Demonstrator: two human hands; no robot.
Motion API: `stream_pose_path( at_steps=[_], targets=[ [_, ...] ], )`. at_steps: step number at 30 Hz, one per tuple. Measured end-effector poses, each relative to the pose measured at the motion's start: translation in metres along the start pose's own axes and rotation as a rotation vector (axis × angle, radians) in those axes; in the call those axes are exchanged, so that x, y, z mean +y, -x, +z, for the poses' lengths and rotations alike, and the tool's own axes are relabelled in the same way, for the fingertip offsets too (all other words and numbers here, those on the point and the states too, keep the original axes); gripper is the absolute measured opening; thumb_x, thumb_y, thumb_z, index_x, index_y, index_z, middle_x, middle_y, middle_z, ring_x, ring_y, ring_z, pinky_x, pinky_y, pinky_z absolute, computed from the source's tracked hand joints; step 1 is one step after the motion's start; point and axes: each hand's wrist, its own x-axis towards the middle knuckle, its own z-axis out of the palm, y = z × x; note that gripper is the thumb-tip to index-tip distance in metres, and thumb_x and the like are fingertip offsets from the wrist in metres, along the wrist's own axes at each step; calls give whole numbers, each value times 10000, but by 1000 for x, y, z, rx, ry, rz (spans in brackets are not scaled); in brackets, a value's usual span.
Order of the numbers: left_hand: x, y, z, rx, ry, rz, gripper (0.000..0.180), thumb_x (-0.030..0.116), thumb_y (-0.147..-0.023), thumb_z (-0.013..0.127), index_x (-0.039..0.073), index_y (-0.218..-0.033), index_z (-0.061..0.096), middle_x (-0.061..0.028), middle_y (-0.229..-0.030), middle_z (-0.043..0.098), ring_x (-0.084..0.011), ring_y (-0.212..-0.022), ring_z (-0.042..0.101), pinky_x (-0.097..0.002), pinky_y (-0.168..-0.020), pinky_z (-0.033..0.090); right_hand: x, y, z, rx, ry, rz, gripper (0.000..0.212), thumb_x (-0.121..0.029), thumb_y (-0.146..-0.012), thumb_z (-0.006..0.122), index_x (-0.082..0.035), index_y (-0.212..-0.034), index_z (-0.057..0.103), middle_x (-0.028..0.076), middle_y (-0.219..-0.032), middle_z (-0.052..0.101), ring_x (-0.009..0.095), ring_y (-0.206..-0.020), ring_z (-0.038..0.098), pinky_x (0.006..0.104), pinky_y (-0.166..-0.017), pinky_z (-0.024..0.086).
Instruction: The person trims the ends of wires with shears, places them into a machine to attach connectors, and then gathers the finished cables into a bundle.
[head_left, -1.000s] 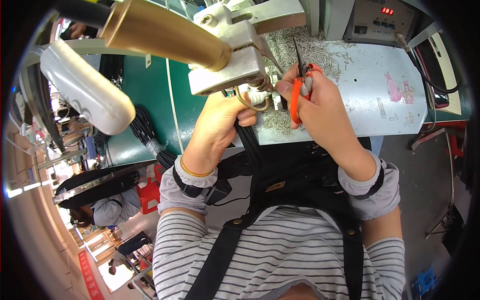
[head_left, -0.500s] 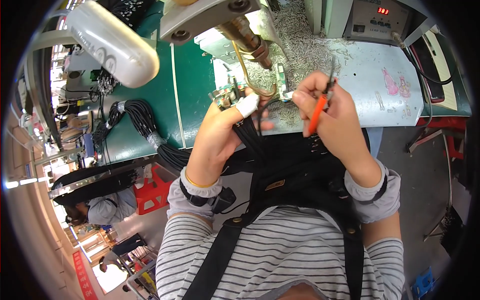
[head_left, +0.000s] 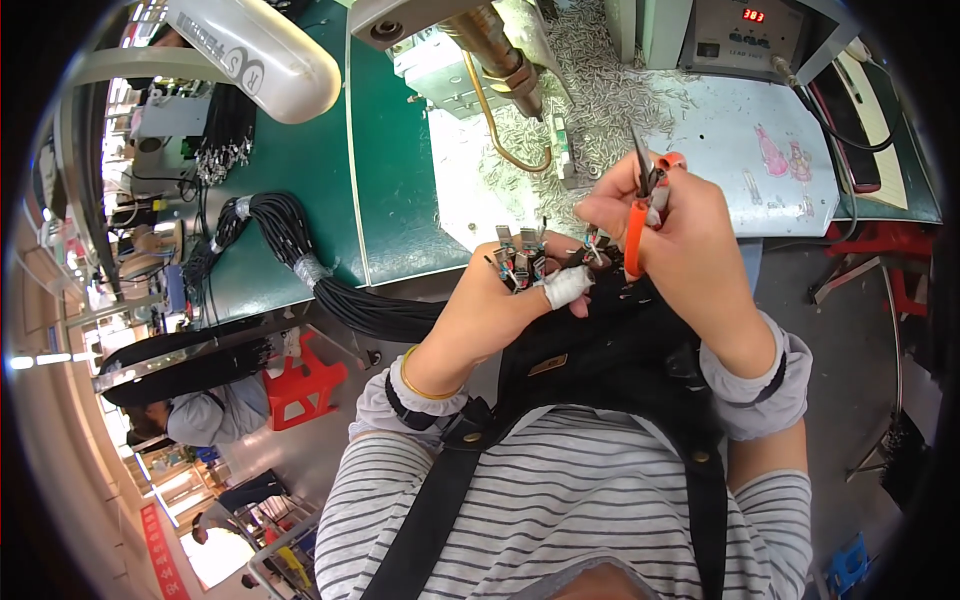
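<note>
My left hand (head_left: 490,318), its thumb wrapped in white tape, is closed around several black cables. Their ends, bare metal connectors on small green boards (head_left: 520,265), stick up above the fingers. One connector end (head_left: 595,243) stands apart from that cluster, near the taped thumb. My right hand (head_left: 703,245) grips orange-handled scissors (head_left: 634,238), blades pointing up and away from me. Thumb and forefinger on that hand are close together, just above the lone connector; whether they touch anything I cannot tell. Cable lengths below the left hand blend into my black apron (head_left: 590,355).
Beyond my hands stands a bench machine with a metal head (head_left: 505,75), a bent brass tube (head_left: 488,125) and a small fixture (head_left: 562,148). Loose metal pieces (head_left: 600,80) cover the plate. A tied black cable bundle (head_left: 290,240) hangs over the bench edge; a lamp (head_left: 265,60) overhangs the left.
My left hand has come down and right, away from the fixture and brass tube, carrying the cables. The right hand stays near its place, with the scissors turned slightly. The view has shifted a little.
</note>
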Motion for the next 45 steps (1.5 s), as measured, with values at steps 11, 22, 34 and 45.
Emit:
stream_pose_path(
  at_steps=[11, 22, 34, 45],
  targets=[
    [-15, -3, -1, 229, -286, 397, 126, 9, -741, 625, -16, -838, 548, -24, -747, 565, -95, -623, 527, -209, -555, 436, 23, 13, -2, 11, 377, -195, 76, -57, -799, 569, 18, -806, 559, 4, -579, 498, 42, -475, 442, 177, -427, 344],
    [-24, -11, -10, 237, -186, 539, 197, 13, -734, 633, 42, -891, 518, -4, -787, 540, -52, -595, 465, -181, -464, 343, 16, 14, -3, -258, -368, 524, 264, -237, -855, 514, -2, -735, 530, 29, -592, 528, 70, -428, 454, 196, -380, 345],
    [-5, -2, -11, 147, 208, 54, 223, 22, -716, 650, 41, -894, 516, 3, -749, 543, -39, -571, 455, -162, -462, 337, 35, 6, -8, 119, 966, -827, 175, -157, -630, 591, -121, -801, 604, 6, -686, 527, 153, -534, 523, 229, -407, 350],
    [-8, -1, -13, 104, 113, 133, 246, -19, -684, 647, 27, -893, 525, 10, -741, 530, -33, -578, 430, -164, -503, 362, 34, 12, -6, 109, 984, -953, 174, -52, -680, 601, -45, -851, 564, 85, -829, 618, 198, -706, 627, 231, -453, 416]
  ],
)
